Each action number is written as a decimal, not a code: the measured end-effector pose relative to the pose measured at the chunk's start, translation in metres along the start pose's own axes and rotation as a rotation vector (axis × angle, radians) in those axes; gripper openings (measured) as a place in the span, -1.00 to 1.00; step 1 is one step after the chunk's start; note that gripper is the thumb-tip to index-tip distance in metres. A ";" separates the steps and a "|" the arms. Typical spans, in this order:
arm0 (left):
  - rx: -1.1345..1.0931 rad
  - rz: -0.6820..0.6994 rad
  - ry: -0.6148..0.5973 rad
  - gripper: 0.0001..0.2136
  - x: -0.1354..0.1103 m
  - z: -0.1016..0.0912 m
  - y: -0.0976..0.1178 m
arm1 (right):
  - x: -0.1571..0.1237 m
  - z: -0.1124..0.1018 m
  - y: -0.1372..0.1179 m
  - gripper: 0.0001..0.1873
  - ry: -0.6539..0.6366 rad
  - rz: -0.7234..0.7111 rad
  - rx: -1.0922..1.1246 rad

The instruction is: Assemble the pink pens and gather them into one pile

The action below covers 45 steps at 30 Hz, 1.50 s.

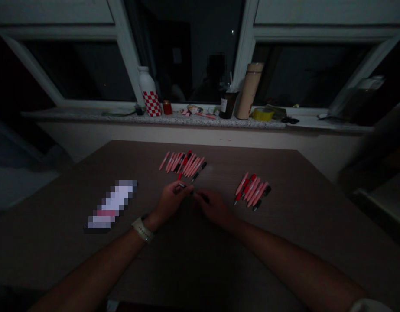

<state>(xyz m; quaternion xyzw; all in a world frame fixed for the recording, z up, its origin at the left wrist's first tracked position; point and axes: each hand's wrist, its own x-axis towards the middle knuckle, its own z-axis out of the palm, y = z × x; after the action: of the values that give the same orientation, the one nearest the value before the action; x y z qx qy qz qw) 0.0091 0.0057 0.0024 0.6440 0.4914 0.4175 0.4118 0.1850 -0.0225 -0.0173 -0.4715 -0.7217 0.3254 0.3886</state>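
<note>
On the brown table point(286, 173), a blurred thing point(110, 203) lay at the far left, too smudged to name; the left hand point(170, 201), with a white watch point(142, 229) on its wrist, was curled and pinched a silver-tipped pen point(182, 186); a row of pink pens point(183, 164) lay just past it, side by side; the right hand point(213, 207) gripped a black pen point(204, 198), close to the left so the fingertips could work together; it was too dark to tell if the two pens were one; a smaller row of pink pens point(252, 190) lay well apart on the right.

Pink pens point(190, 165) with black tips; white bottle point(149, 91) with red checks
</note>
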 end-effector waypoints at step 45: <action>-0.073 -0.004 0.076 -0.66 0.008 -0.002 -0.003 | 0.000 0.005 0.011 -0.58 0.259 0.108 0.375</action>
<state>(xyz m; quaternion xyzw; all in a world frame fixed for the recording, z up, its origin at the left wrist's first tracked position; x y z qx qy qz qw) 0.0080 0.0140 0.0012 0.6112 0.4926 0.4584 0.4168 0.1849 -0.0191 -0.0289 -0.4668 -0.5663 0.4111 0.5407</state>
